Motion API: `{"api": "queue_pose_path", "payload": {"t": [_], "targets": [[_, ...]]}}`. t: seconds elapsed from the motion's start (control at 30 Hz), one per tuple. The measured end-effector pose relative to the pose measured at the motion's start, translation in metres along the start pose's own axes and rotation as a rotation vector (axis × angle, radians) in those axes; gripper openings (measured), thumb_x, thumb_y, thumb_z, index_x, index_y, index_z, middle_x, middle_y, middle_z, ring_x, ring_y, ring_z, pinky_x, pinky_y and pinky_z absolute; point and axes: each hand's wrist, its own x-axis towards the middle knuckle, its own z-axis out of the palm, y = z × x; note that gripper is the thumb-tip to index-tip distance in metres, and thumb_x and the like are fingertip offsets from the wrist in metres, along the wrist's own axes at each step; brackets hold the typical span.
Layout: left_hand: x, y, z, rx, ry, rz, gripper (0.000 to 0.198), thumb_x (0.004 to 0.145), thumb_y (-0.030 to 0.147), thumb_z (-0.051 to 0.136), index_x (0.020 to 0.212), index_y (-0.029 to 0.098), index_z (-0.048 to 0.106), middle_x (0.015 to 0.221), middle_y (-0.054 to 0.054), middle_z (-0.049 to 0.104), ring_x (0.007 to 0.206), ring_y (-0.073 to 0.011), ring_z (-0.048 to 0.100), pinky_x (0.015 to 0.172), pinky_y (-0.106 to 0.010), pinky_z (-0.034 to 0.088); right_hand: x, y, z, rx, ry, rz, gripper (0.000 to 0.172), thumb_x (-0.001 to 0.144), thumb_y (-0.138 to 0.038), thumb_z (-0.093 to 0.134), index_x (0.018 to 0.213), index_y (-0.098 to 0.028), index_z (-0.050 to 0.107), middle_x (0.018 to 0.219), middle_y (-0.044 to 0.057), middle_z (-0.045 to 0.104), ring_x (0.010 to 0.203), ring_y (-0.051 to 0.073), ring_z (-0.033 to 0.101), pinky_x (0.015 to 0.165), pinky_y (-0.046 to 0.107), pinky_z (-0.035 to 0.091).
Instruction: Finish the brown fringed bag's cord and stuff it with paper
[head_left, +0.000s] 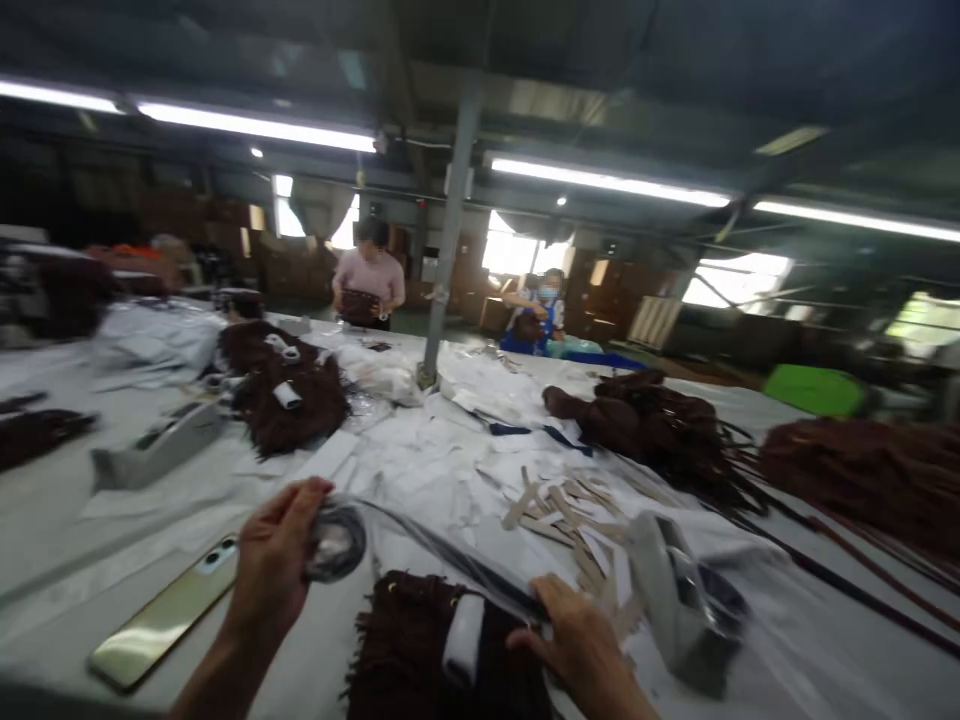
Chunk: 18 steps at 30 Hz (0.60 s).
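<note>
My left hand [281, 545] is closed on the edge of a shiny grey, see-through coil [337, 542], which looks like a roll of tape or plastic film. From the coil a twisted grey strip [450, 550] stretches right and down to my right hand [574, 640]. That hand pinches the strip's darker end, thumb and fingers on either side of it. Below the strip lies a dark brown fringed bag [397, 650], with a white wrapped piece [463, 640] on top. Motion blur hides the finer detail.
A tape dispenser [675, 600] stands right, a phone [169, 610] lies left, and another grey dispenser [161, 445] is farther back. Tan strips [570, 510], brown fringed goods [292, 400] and brown straps [660, 420] cover the table. Two people [369, 275] work beyond a post [452, 220].
</note>
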Motion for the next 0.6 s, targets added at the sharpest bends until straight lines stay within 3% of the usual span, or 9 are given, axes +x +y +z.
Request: {"api": "queue_pose_path", "payload": {"t": [0.1, 0.2, 0.3, 0.37, 0.43, 0.53, 0.6], "targets": [[-0.010, -0.008, 0.006, 0.065, -0.141, -0.045, 0.038, 0.066, 0.046, 0.078, 0.074, 0.011, 0.065, 0.054, 0.004, 0.052, 0.043, -0.0056, 0.041, 0.038, -0.015, 0.031, 0.019, -0.015, -0.002, 0.184, 0.098, -0.174, 0.074, 0.069, -0.056, 0.073, 0.124, -0.012, 0.053, 0.119, 0.018, 0.063, 0.109, 0.031, 0.061, 0.089, 0.038, 0.052], [-0.028, -0.011, 0.020, 0.173, -0.334, -0.032, 0.036, 0.072, 0.046, 0.074, 0.071, 0.010, 0.065, 0.051, 0.004, 0.046, 0.045, -0.0054, 0.037, 0.042, -0.016, 0.028, 0.038, -0.052, -0.015, 0.401, 0.179, -0.247, 0.081, 0.079, -0.069, 0.053, 0.135, -0.011, 0.045, 0.127, 0.020, 0.059, 0.117, 0.030, 0.057, 0.095, 0.038, 0.050], [-0.038, -0.010, 0.028, 0.155, -0.428, -0.033, 0.035, 0.075, 0.045, 0.072, 0.075, 0.011, 0.065, 0.052, 0.005, 0.044, 0.046, -0.0051, 0.035, 0.044, -0.016, 0.028, 0.054, -0.087, -0.014, 0.604, 0.048, -0.214, 0.081, 0.082, -0.075, 0.037, 0.131, -0.012, 0.049, 0.105, 0.014, 0.069, 0.093, 0.025, 0.067, 0.080, 0.033, 0.055], [-0.039, -0.012, 0.031, 0.040, -0.337, -0.070, 0.036, 0.076, 0.049, 0.070, 0.079, 0.014, 0.061, 0.048, 0.008, 0.039, 0.042, -0.0044, 0.030, 0.041, -0.015, 0.024, 0.059, -0.101, -0.003, 0.667, -0.055, -0.207, 0.081, 0.080, -0.079, 0.033, 0.117, -0.013, 0.060, 0.079, 0.007, 0.071, 0.066, 0.020, 0.066, 0.061, 0.027, 0.054], [-0.039, -0.017, 0.034, -0.097, -0.187, -0.140, 0.040, 0.073, 0.054, 0.071, 0.081, 0.018, 0.055, 0.047, 0.010, 0.035, 0.040, -0.0048, 0.027, 0.039, -0.015, 0.023, 0.059, -0.108, 0.012, 0.688, -0.067, -0.206, 0.079, 0.078, -0.081, 0.033, 0.106, -0.014, 0.065, 0.066, 0.003, 0.068, 0.053, 0.018, 0.062, 0.052, 0.025, 0.050], [-0.040, -0.029, 0.039, -0.201, -0.023, -0.228, 0.048, 0.067, 0.059, 0.073, 0.082, 0.020, 0.049, 0.051, 0.010, 0.037, 0.041, -0.0055, 0.032, 0.039, -0.015, 0.027, 0.050, -0.113, 0.028, 0.703, 0.047, -0.150, 0.065, 0.084, -0.073, 0.036, 0.098, -0.016, 0.064, 0.069, 0.003, 0.070, 0.057, 0.017, 0.064, 0.052, 0.022, 0.049], [-0.039, -0.035, 0.040, -0.163, -0.050, -0.221, 0.049, 0.071, 0.064, 0.066, 0.086, 0.020, 0.049, 0.052, 0.011, 0.035, 0.041, -0.0059, 0.030, 0.039, -0.016, 0.025, 0.041, -0.114, 0.030, 0.647, 0.087, -0.099, 0.053, 0.091, -0.063, 0.035, 0.092, -0.018, 0.062, 0.067, 0.003, 0.070, 0.057, 0.017, 0.065, 0.051, 0.020, 0.048]]}}
